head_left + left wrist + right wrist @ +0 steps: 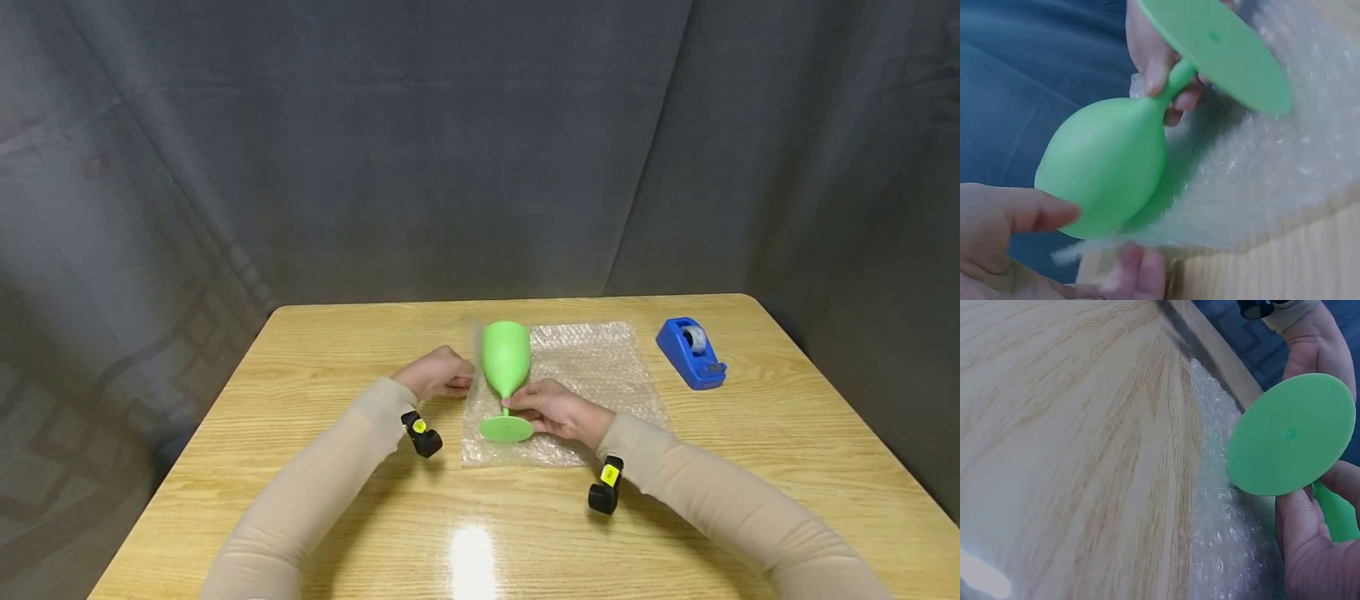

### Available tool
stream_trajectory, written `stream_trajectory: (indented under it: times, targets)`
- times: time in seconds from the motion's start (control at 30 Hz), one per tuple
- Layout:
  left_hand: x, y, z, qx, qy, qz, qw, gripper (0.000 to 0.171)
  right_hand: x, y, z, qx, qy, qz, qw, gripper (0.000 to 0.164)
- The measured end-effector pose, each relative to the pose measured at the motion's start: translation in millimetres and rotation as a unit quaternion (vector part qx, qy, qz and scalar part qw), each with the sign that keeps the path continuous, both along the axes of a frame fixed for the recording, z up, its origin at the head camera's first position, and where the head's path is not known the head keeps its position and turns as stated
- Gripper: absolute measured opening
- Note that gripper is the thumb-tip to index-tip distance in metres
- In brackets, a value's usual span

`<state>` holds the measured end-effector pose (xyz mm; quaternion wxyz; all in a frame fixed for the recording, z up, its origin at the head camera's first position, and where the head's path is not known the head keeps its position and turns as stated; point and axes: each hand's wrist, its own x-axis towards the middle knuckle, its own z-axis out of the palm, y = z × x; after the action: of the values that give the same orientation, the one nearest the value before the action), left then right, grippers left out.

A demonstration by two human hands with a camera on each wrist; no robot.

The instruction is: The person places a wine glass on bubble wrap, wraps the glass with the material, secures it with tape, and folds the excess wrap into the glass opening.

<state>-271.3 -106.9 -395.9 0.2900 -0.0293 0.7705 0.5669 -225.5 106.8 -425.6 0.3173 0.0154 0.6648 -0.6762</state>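
Observation:
A light green goblet lies on its side on a sheet of bubble wrap, its bowl toward the far side and its round foot toward me. My right hand pinches the stem between thumb and fingers, near the foot. At the sheet's left edge is my left hand. In the left wrist view its thumb is in front of the bowl, spread apart from the fingers, which are at the wrap's edge. That edge looks slightly raised beside the bowl.
A blue tape dispenser with a roll of clear tape stands right of the wrap. Everything rests on a wooden table, with a dark grey curtain behind it. Each wrist wears a small black camera.

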Motion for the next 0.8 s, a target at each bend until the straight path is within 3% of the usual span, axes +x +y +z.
stream_trajectory:
  times: [0.1,0.23,0.33,0.57,0.8]
  targets:
    - [1.4,2.7,-0.5,0.042,-0.041,0.027,0.9979,0.012,-0.5,0.1,-0.2,-0.003,0.002,0.002,1.0,0.01]
    - [7.2,9.2,5.7,0.044,-0.055,0.003,0.9976,0.049,-0.1,0.9,0.3,-0.005,0.005,0.01,1.0,0.013]
    - [10.8,15.9,9.5,0.036,-0.041,-0.015,0.9984,0.066,0.7,2.1,1.0,-0.007,0.005,0.015,1.0,0.014]
    - [16.3,28.4,5.7,0.009,0.018,0.006,0.9998,0.061,1.3,3.7,1.1,-0.018,0.001,0.02,1.0,0.012]
    - [17.2,32.5,2.6,0.018,0.027,0.012,0.9994,0.055,-0.3,4.4,1.5,-0.016,-0.011,0.02,1.0,0.01]
